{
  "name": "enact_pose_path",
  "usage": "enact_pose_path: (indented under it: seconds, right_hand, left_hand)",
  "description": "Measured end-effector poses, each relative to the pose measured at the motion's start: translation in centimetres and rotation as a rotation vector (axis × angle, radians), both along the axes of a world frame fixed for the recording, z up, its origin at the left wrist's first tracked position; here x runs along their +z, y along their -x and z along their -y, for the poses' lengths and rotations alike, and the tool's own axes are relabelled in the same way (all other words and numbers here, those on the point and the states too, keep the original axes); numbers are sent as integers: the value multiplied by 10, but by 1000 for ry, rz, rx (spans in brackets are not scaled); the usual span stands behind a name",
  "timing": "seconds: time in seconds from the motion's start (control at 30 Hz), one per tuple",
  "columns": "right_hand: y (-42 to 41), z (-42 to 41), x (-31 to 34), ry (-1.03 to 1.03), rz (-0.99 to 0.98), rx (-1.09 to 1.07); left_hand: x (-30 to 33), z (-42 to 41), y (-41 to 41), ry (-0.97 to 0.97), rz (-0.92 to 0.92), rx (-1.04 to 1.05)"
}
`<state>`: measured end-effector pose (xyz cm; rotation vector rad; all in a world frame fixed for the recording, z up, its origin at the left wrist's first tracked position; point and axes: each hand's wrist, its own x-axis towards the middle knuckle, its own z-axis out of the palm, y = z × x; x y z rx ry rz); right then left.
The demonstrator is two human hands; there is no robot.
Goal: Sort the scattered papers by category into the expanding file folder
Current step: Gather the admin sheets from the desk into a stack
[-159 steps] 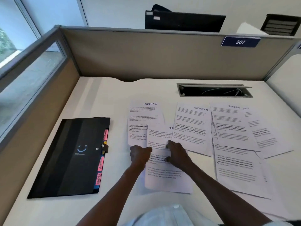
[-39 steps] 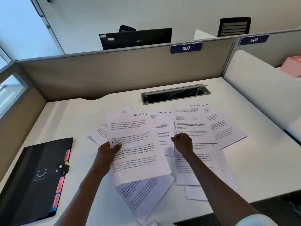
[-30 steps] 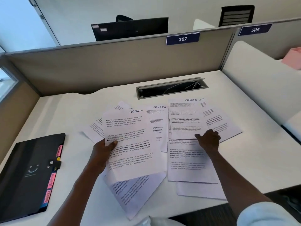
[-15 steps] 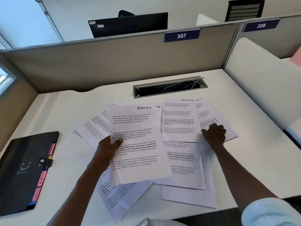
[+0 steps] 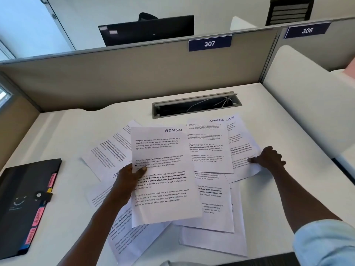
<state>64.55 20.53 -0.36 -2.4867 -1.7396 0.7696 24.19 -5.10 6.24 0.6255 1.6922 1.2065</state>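
The left hand (image 5: 126, 181) pinches an ADMIN sheet (image 5: 163, 177); the right hand (image 5: 269, 159) grips another sheet (image 5: 242, 150) at 3 o'clock. The folder (image 5: 21, 206), at 9 o'clock on the table (image 5: 288, 135), is closed: nothing looks filed yet.

The ADMIN sheet (image 5: 163, 175) sits in the left hand (image 5: 126, 181), above the scattered papers (image 5: 213, 212) on the desk (image 5: 288, 135). Well left of that hand lies the file folder (image 5: 21, 206). Between the hands lies the SPORTS sheet (image 5: 207, 146); the right hand (image 5: 269, 158) pinches the overlapped sheet (image 5: 242, 150) beside it. Beyond both hands is the cable tray (image 5: 196, 104).

Both arms extended — left grip (image 5: 130, 174) pinching, right grip (image 5: 269, 158) curled.
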Motion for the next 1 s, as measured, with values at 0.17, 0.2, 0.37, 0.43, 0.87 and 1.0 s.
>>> enact_pose_path:
  seconds: [0.17,0.2,0.37,0.43,0.87,1.0]
  right_hand:
    - [7,8,3,-129,-173,-97]
    - [9,13,4,-201,-214,-145]
    - [15,30,24,-602,-301,-280]
    - [19,34,39,-765,-302,-264]
    - [70,72,140,-1302,-478,-134]
    - [91,83,125,-975,-685,-216]
  left_hand:
    - [0,-10,-3,1,-10,11]
    - [0,-12,-3,2,-17,13]
    - [-4,-23,5,-1,-53,69]
    - [-6,-29,6,-9,-60,97]
    - [3,-42,-7,-32,-106,119]
    - [12,-46,-9,-44,-84,132]
